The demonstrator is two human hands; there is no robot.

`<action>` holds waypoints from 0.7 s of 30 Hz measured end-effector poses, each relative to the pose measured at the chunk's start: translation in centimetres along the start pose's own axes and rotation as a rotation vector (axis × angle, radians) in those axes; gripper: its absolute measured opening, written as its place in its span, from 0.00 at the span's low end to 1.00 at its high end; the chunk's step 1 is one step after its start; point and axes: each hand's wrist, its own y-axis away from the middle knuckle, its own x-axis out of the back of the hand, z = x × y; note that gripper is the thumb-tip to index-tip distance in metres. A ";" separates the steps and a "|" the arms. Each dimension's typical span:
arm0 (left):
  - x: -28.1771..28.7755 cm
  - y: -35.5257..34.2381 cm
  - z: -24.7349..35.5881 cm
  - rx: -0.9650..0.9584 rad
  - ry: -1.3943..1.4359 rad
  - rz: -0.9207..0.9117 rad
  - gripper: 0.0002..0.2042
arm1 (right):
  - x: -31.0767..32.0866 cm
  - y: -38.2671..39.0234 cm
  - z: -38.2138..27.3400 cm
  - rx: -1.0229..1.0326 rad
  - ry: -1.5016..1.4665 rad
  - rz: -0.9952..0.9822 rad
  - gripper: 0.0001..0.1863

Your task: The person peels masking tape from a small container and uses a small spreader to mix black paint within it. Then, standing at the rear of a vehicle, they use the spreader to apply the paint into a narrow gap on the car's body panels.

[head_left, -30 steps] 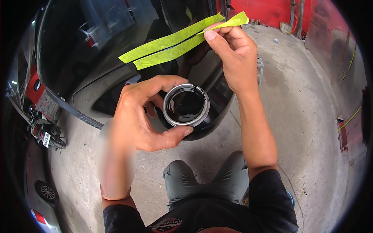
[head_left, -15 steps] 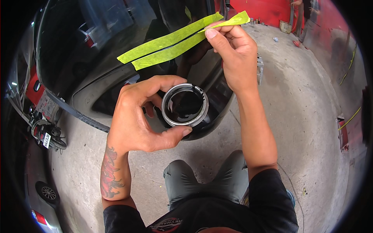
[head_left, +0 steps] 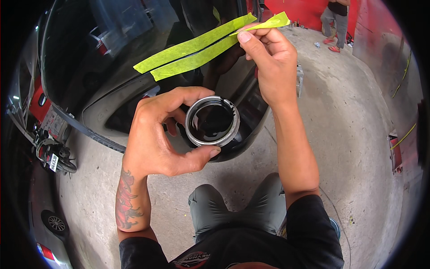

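Observation:
My left hand (head_left: 163, 130) is curled around a small round metal can (head_left: 233, 134), open at the top, its inside dark and glossy. Thumb and fingers grip its rim from the left. Above it, two strips of yellow-green masking tape (head_left: 174, 54) lie on the black car panel (head_left: 112, 49), with a thin dark line between them. My right hand (head_left: 273, 58) pinches a narrow, twisted piece of the same tape (head_left: 273, 21) at the strips' right end. Its thin tip meets the dark line; whether it joins the lower strip is hidden by my fingers.
A person in grey trousers (head_left: 338, 22) stands at the far right by a red wall (head_left: 293, 6). A motorcycle (head_left: 56, 152) and a silver car (head_left: 42, 201) are at the left. A dark cable (head_left: 336, 206) runs over the concrete floor (head_left: 345, 125) to my right.
At the far right, the person has come into fuller view and stands further left. My right hand and the tape piece are almost in the same place; my left hand still holds the can.

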 end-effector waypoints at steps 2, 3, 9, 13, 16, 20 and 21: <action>-0.1 0.0 -0.1 -0.036 0.036 0.029 0.31 | 0.0 0.0 0.0 -0.004 -0.011 -0.003 0.09; -0.1 0.0 -0.1 -0.037 0.034 0.028 0.31 | 0.0 0.0 0.0 -0.002 0.001 -0.011 0.09; 0.2 0.0 0.2 0.028 -0.039 -0.033 0.38 | 0.2 0.0 0.2 0.007 0.012 -0.005 0.08; 0.2 0.1 0.2 0.035 -0.030 -0.030 0.38 | 0.3 -0.1 0.4 0.007 -0.032 -0.001 0.08; -0.1 0.0 0.0 -0.026 0.041 0.021 0.31 | 0.2 0.0 0.3 0.009 -0.024 0.003 0.08; 0.0 0.0 0.1 -0.027 0.044 0.018 0.31 | 0.2 0.0 0.3 0.005 -0.020 -0.002 0.08; -0.1 0.0 0.0 -0.034 0.047 0.023 0.31 | 0.3 0.0 0.4 -0.006 -0.023 0.006 0.08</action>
